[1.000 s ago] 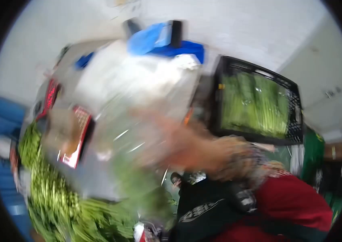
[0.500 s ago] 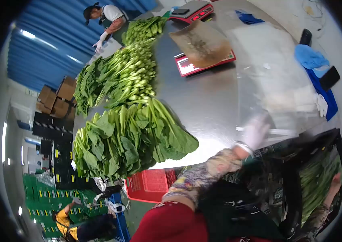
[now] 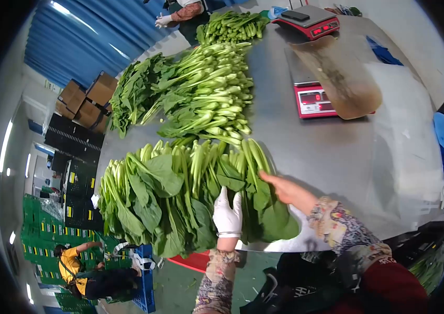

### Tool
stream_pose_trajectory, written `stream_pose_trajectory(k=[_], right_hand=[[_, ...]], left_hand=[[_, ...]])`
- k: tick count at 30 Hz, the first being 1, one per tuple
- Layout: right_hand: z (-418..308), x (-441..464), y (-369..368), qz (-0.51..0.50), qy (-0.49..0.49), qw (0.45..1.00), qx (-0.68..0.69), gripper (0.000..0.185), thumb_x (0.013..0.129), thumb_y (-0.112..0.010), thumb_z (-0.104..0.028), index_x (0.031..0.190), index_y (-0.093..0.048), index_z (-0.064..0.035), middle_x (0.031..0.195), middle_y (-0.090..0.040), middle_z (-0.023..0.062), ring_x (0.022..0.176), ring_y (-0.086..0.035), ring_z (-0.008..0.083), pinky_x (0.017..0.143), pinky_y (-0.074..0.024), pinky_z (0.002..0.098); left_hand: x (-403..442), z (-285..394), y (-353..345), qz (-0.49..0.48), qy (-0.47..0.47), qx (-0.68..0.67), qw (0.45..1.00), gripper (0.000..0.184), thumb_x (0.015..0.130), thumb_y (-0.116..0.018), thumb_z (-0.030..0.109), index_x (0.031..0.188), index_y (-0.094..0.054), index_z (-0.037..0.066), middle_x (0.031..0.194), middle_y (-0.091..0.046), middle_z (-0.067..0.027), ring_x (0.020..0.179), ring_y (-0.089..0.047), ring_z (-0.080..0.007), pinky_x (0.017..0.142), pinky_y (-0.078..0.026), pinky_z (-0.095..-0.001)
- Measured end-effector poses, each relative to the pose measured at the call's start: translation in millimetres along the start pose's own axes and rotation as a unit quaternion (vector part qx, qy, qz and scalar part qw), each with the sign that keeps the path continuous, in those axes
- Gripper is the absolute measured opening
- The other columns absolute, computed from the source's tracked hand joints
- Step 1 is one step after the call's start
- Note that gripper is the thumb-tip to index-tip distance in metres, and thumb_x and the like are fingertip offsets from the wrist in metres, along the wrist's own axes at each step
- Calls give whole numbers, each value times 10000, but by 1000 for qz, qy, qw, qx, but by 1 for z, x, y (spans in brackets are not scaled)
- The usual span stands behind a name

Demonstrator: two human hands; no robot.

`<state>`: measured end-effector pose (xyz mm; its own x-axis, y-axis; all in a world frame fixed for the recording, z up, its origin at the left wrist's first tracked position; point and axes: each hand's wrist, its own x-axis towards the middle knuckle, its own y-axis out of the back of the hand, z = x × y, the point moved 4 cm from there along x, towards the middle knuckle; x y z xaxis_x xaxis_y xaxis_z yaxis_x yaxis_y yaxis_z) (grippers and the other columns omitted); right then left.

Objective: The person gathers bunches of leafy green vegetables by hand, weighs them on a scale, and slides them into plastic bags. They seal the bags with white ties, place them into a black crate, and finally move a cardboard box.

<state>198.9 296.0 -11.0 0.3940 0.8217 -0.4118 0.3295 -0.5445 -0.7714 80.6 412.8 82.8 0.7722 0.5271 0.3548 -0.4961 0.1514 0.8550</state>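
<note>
A row of green leafy vegetables with pale stalks lies along the near edge of the metal table. My left hand, in a white glove, rests on the leaves toward the row's right part, thumb and finger apart. At the right end my bare right hand is against the stalks; its thumb or a finger shows over them and the other fingers are partly hidden by leaves. Behind lies a larger pile of the same kind of greens, stalks facing right.
A red scale with a stained brown sheet on it stands at the right. Another scale bears a phone. Clear plastic bags cover the table's right side. Co-workers stand at the back and lower left. A red basket sits below the table edge.
My gloved left hand has moved left from the plastic bags onto the greens. My right hand has come from the crate at lower right to the row's right end. The view has shifted.
</note>
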Motion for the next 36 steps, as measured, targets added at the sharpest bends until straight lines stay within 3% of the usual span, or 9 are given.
stream_pose_trajectory(k=[2,6,14,18,21,23,27,34,36], right_hand=[[21,45,-30,13,-44,998,37,486,782,-700,-352,1116,-571,-24,1062,-620,93,965,-589,188,847,-483,342],[42,50,-20,-7,-47,992,115,329,811,-667,-248,1056,-608,-36,962,-656,66,821,-626,172,741,-519,314],[3,-100,25,56,-36,993,96,429,851,-575,-168,1226,-471,14,1122,-592,136,963,-613,206,822,-525,329],[-37,-166,44,76,122,987,69,448,849,-535,-142,1255,-443,25,1194,-549,155,1037,-576,236,918,-471,384],[-104,-210,26,29,270,962,-1,444,848,-529,-131,1254,-444,29,1182,-556,149,1030,-578,234,910,-473,386],[-154,-234,29,170,244,951,-84,454,835,-553,-153,1237,-458,34,1163,-566,143,1032,-576,226,898,-478,363],[-288,-240,8,168,325,896,-250,478,822,-627,-260,1173,-502,38,1000,-627,125,828,-637,168,710,-522,275],[-433,-127,52,162,288,873,-358,580,799,-672,-331,1226,-475,8,1072,-599,114,968,-581,182,834,-472,313],[-448,-80,99,175,291,788,-514,631,807,-637,-416,1256,-467,-7,1156,-565,145,1082,-532,239,952,-395,350]], left_hand=[[7,-5,-5,-85,71,-32,993,489,866,-568,338,1149,-533,-59,969,-597,-269,874,-585,-407,760,-480,-425],[-5,9,-11,-38,-4,4,999,488,828,-612,288,1147,-525,-72,967,-587,-262,883,-570,-396,760,-476,-429],[-64,112,6,-123,-147,-48,980,660,774,-669,294,1282,-405,-34,1241,-513,-124,1081,-507,-255,994,-244,-533],[-55,163,6,-101,-243,-182,948,606,712,-733,273,1217,-497,37,1213,-534,-68,1106,-499,-238,1003,-85,-679],[-27,206,5,-98,-283,-328,896,627,653,-780,253,1179,-514,41,1154,-551,-95,1106,-493,-287,1047,-101,-604],[6,245,5,-109,-292,-395,864,605,661,-775,187,1173,-502,16,1156,-529,-152,1095,-497,-317,1021,-271,-479],[70,318,-26,-79,-218,-526,818,563,688,-747,103,1169,-483,-23,1151,-510,-178,1086,-500,-307,946,-392,-352],[199,371,-140,7,-58,-482,874,588,820,-650,244,1242,-413,-90,1154,-497,-222,1066,-501,-328,933,-389,-359],[225,360,-202,-74,-93,-357,927,591,850,-598,289,1258,-405,-93,1168,-516,-276,1094,-507,-365,936,-391,-370]])
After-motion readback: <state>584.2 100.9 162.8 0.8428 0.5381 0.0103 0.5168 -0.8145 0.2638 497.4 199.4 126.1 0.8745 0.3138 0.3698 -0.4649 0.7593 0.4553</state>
